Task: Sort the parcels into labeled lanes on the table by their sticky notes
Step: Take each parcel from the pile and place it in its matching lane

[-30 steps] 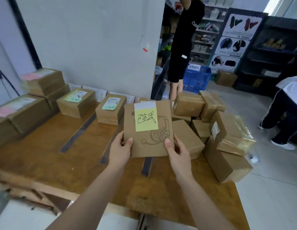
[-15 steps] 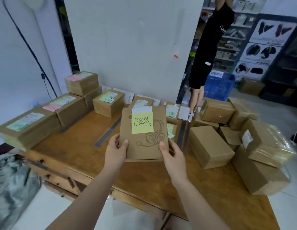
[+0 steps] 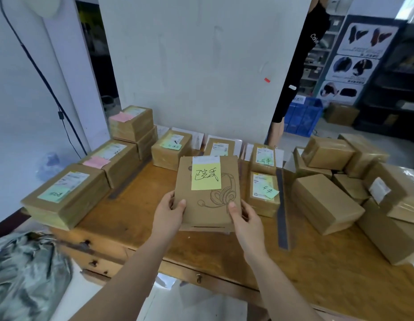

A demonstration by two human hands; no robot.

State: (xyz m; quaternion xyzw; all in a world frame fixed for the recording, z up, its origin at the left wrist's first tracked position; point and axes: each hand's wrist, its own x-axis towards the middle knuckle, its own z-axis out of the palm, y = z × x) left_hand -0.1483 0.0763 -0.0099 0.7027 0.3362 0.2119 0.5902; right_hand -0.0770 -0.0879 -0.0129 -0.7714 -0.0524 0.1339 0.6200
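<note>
A flat brown parcel (image 3: 207,205) with a headset drawing and a yellow sticky note (image 3: 206,176) is held above the wooden table (image 3: 131,216). My left hand (image 3: 169,212) grips its lower left edge and my right hand (image 3: 244,216) grips its lower right edge, thumbs on the front. Sorted parcels lie in lanes split by dark tape strips (image 3: 282,205): pink-note boxes (image 3: 129,122) at the far left, a green-note box (image 3: 64,195) at the near left, green-note boxes (image 3: 263,193) just right of the held parcel.
A heap of unsorted brown boxes (image 3: 326,202) covers the table's right side. White lane labels lean on the wall (image 3: 201,66) behind the lanes. A person in black (image 3: 296,66) stands past the wall's edge. A grey bag (image 3: 27,274) lies on the floor at left.
The view has swung left, bringing the left lanes and the stacked pink-note boxes more into sight. The parcel stays gripped in both hands, now held over the table's middle lane.
</note>
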